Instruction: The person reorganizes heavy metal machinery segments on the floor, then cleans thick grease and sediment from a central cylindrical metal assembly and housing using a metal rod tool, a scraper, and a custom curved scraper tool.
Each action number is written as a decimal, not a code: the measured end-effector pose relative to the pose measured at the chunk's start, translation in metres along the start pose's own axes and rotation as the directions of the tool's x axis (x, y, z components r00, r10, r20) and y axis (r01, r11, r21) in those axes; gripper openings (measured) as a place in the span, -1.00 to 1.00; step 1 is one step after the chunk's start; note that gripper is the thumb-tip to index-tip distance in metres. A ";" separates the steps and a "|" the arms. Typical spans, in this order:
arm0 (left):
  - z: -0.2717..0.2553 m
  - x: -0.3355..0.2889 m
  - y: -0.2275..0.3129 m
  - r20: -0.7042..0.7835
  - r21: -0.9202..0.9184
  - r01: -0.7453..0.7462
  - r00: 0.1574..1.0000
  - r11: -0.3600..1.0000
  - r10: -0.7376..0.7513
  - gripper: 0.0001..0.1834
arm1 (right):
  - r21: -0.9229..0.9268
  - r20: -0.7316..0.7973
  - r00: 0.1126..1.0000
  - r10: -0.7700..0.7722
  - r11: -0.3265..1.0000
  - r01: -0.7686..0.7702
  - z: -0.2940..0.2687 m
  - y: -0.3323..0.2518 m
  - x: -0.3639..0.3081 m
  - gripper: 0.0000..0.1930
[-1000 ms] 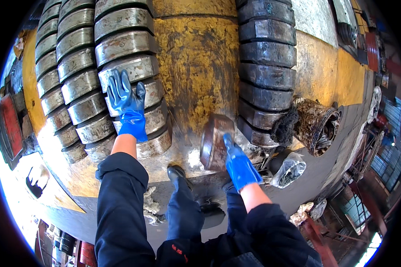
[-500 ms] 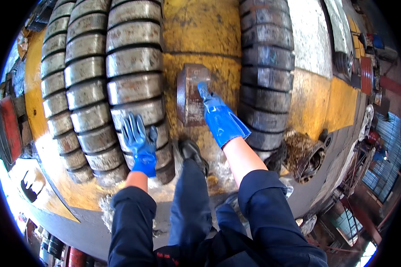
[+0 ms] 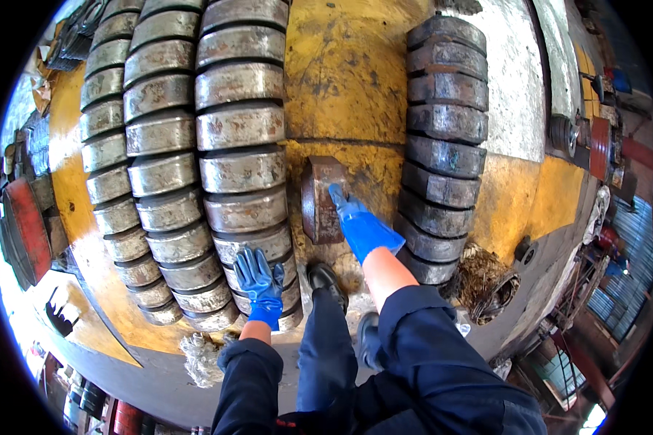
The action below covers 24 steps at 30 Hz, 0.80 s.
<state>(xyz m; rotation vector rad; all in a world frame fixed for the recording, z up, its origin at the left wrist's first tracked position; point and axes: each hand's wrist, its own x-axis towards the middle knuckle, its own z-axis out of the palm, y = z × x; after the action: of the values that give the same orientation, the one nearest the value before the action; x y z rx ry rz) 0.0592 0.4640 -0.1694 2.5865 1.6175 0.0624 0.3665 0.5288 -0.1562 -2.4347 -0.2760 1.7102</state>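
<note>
My right hand (image 3: 361,221), in a blue rubber glove, reaches to the right edge of a rusty, thick metal block (image 3: 322,194) with bevelled edges. Its fingers are stretched out and touch the block's upper right part; the far side of the hand is hidden. The block lies alone on the yellow, worn floor plate between rows of similar blocks. My left hand (image 3: 260,284), gloved alike, is open with fingers spread. It is over or on the near end of a long row of worn metal blocks (image 3: 243,170); whether it presses on them I cannot tell.
Two more block rows (image 3: 159,134) stand at the left, and a darker row (image 3: 446,123) at the right. My boot (image 3: 325,278) is just below the lone block. A hollow metal part (image 3: 495,299) with fibrous debris lies right; a pale rag bundle (image 3: 201,357) lies near left.
The view has shifted, so the rows and lone block appear lower and farther right. My right hand stays at the block's right edge; my left hand remains by the row's near end.
</note>
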 end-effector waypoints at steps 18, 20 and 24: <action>-0.020 0.509 -0.012 -0.340 -0.347 0.158 0.897 0.925 -0.281 -0.38 | 0.459 0.204 0.979 -0.026 0.885 -0.072 0.019 0.071 0.050 -0.34; -0.006 0.556 -0.023 -0.180 -0.381 0.391 0.857 0.838 -0.483 -0.32 | 0.517 0.307 0.952 -0.014 0.842 -0.154 0.014 0.043 0.025 -0.36; 0.015 0.589 0.009 -0.400 -0.088 0.287 0.867 0.954 -0.298 -0.36 | 0.542 0.285 0.958 -0.012 0.826 -0.151 0.000 0.017 0.023 -0.42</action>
<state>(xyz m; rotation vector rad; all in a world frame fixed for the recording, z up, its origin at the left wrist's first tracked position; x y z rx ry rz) 0.3262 0.9883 -0.1912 2.3844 2.1110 0.6404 0.3751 0.5178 -0.1808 -1.7982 0.2659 1.8338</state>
